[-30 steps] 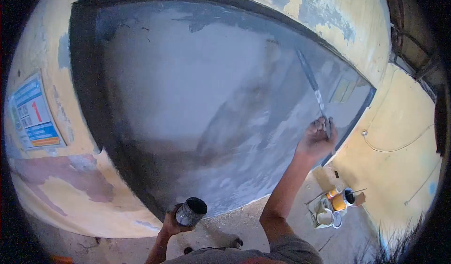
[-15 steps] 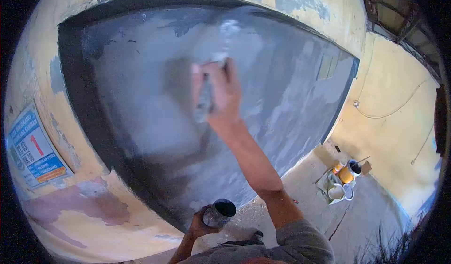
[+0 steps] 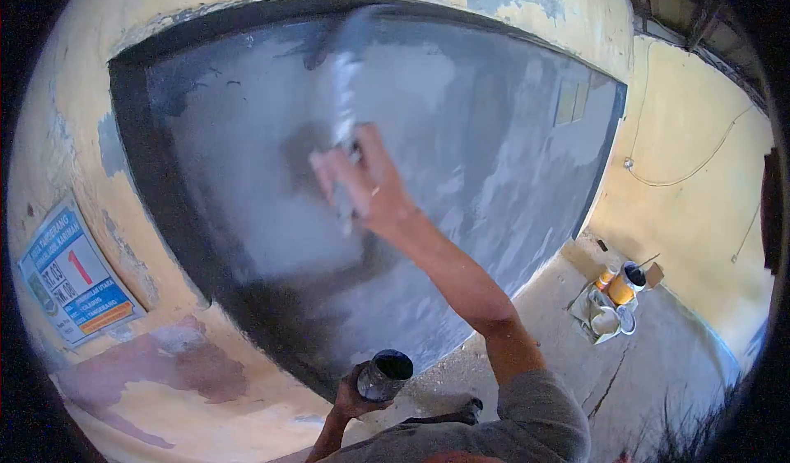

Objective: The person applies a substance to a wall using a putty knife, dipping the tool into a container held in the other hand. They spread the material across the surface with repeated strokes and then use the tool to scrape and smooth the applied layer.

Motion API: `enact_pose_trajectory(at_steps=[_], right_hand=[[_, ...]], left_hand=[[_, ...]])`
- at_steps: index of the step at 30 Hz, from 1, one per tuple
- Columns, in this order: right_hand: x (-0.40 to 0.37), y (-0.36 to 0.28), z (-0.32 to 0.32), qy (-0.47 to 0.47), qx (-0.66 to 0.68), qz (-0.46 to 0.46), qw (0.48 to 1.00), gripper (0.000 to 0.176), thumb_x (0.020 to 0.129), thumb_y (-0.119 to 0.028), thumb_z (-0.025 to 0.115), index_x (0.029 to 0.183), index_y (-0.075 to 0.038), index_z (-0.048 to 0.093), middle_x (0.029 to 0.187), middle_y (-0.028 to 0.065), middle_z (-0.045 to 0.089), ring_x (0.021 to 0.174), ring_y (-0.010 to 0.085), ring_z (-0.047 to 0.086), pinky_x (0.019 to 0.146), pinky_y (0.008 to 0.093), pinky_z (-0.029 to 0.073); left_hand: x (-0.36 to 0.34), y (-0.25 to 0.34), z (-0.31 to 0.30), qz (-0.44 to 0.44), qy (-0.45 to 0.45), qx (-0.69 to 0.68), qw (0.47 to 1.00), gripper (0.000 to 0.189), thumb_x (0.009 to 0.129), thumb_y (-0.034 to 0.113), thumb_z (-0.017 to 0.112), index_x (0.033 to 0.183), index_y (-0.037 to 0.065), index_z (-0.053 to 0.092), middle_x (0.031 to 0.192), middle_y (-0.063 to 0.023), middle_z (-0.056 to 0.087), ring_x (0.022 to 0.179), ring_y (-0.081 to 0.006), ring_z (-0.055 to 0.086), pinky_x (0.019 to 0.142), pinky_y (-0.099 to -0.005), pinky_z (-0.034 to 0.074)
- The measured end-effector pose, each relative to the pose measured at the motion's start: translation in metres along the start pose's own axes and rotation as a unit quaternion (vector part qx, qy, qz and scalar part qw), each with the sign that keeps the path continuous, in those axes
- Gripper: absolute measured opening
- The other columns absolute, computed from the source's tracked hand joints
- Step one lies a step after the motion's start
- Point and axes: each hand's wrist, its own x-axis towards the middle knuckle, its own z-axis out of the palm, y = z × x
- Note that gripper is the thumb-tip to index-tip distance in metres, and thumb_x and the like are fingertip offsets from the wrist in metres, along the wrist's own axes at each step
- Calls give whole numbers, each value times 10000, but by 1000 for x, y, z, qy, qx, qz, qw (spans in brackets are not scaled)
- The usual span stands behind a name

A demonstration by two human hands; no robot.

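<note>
My right hand (image 3: 369, 187) is raised against the dark grey wall panel (image 3: 485, 134), its fingers wrapped round a paintbrush (image 3: 343, 93). The brush is smeared by motion; its pale ferrule and dark bristles point up toward the panel's top edge, and the handle end shows below my fingers. Low in front of my body, my left hand (image 3: 349, 394) grips a metal can (image 3: 380, 382) from its left side. The can's mouth faces me, with dark paint inside. Lighter and darker grey patches cover the panel.
A cream wall with peeling paint frames the panel. At left hangs a blue and white sign (image 3: 81, 274). On the floor at right stand an open paint can (image 3: 627, 283) and a pale container (image 3: 605, 321). A cable (image 3: 683, 181) runs along the right wall.
My right hand and the brush have moved left and slightly down across the panel. The left hand still holds the can in nearly the same place. The view has shifted slightly.
</note>
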Motion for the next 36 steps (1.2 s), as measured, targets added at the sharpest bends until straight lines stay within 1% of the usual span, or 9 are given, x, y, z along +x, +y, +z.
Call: enact_pose_trajectory(at_steps=[6,8,10,16,21,24,29,32,36], right_hand=[[-29,14,-11,-112,-77,-342,930,156,902,-187,596,879,-70,496,860,134,549,684,247,557,609,380,448],[-31,25,-18,-103,178,3,979,166,913,-238,573,871,-98,496,895,123,574,705,237,556,633,365,446],[-23,-10,-46,45,496,77,864,163,909,-259,540,817,-131,498,903,107,581,749,229,557,635,347,436],[26,20,-148,160,861,125,467,65,883,-51,495,846,-33,444,739,44,433,638,148,414,583,280,354],[0,107,-232,172,875,-52,449,123,896,-65,483,786,-22,451,731,46,434,649,142,414,610,286,379],[-15,97,-231,299,851,55,428,161,904,-101,496,765,-35,451,731,42,429,635,132,411,566,269,365],[1,79,-178,164,860,193,443,148,868,-121,542,773,-43,460,766,70,452,644,145,424,496,244,355],[39,69,-184,246,844,150,452,116,899,-56,491,791,-37,455,724,43,435,614,137,397,529,264,327],[27,117,-210,326,817,65,471,143,895,-60,503,766,-55,442,701,41,429,600,132,381,525,260,305]], left_hand=[[14,14,3,7,15,-31,999,929,479,315,919,1257,10,513,1157,-151,634,1069,-253,616,939,-387,491],[14,5,6,9,15,33,999,910,483,328,915,1243,10,528,1161,-157,632,1070,-256,617,937,-393,491],[14,-5,12,0,7,46,999,912,481,335,916,1242,13,530,1161,-159,632,1073,-257,615,941,-393,488],[26,15,31,-4,4,16,1000,910,474,340,920,1233,17,537,1162,-163,631,1072,-259,616,932,-398,490],[42,25,53,-8,39,62,997,912,473,334,922,1234,11,535,1159,-161,632,1070,-248,616,923,-395,491],[57,4,68,-13,28,110,993,914,470,318,925,1235,8,534,1133,-149,642,1052,-234,619,926,-390,488],[79,53,95,-44,58,65,995,934,465,341,921,1238,-5,526,1108,-160,653,1029,-246,634,911,-396,497],[78,13,113,-84,81,-136,984,958,458,350,922,1247,-10,516,1130,-157,644,1057,-246,621,928,-396,486],[74,-18,114,-64,82,-64,993,964,456,341,924,1254,-9,510,1128,-147,644,1059,-241,616,935,-398,482]])
